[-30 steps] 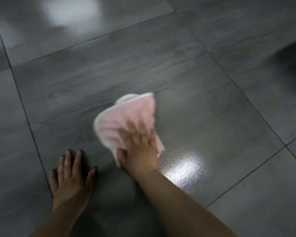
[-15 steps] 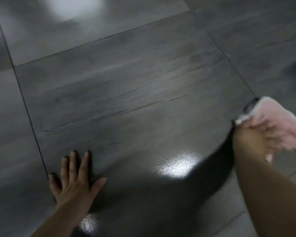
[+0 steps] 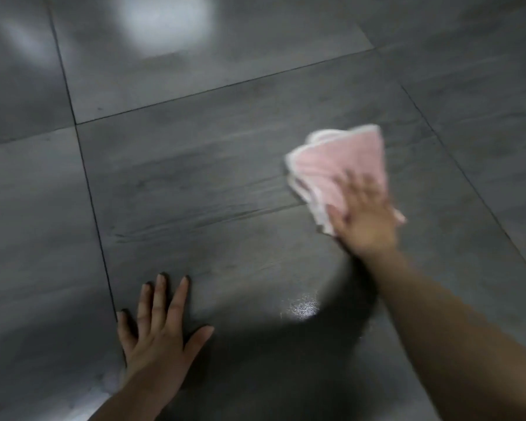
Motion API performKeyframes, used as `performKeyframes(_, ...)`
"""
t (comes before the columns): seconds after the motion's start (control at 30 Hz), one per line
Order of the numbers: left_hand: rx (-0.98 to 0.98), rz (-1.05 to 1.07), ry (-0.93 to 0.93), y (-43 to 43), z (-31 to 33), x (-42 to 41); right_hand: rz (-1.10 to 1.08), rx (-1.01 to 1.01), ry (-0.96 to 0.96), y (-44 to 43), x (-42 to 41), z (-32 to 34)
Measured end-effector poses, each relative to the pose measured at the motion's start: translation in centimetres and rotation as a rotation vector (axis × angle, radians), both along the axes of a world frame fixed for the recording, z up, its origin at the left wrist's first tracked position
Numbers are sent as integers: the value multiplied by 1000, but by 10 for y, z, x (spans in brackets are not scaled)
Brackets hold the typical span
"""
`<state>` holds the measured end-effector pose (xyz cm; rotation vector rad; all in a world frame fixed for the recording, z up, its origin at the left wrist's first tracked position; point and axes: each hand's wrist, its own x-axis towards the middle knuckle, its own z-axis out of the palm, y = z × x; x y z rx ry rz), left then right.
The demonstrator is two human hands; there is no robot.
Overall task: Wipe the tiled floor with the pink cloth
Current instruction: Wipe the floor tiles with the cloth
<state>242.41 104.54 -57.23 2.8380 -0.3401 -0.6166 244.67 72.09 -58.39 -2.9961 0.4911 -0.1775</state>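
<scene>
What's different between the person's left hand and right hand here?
The left hand lies flat on the bare tiled floor, while the right hand presses on the pink cloth. The left hand sits close to the person, and the right hand reaches farther out. The left hand looks sharp, but the right hand is blurred. Both are palm down with fingers spread.

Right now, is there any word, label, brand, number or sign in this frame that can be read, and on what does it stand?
None can be read.
The pink cloth shows no tag or print, though motion blurs it.
The grey floor tiles bear only streaks and glare.
The left hand and right hand show nothing written.
</scene>
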Motion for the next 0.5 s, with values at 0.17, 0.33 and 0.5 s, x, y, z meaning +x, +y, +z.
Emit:
performKeyframes(0.17,-27,-53,55,7,-8,-4,-831,290,113,-24,-75,27)
performKeyframes(0.33,-105,2,-127,11,2,-3,-588,248,180,96,-5,23)
performKeyframes(0.5,-186,273,-389,90,7,20,191,145,267,164,13,22)
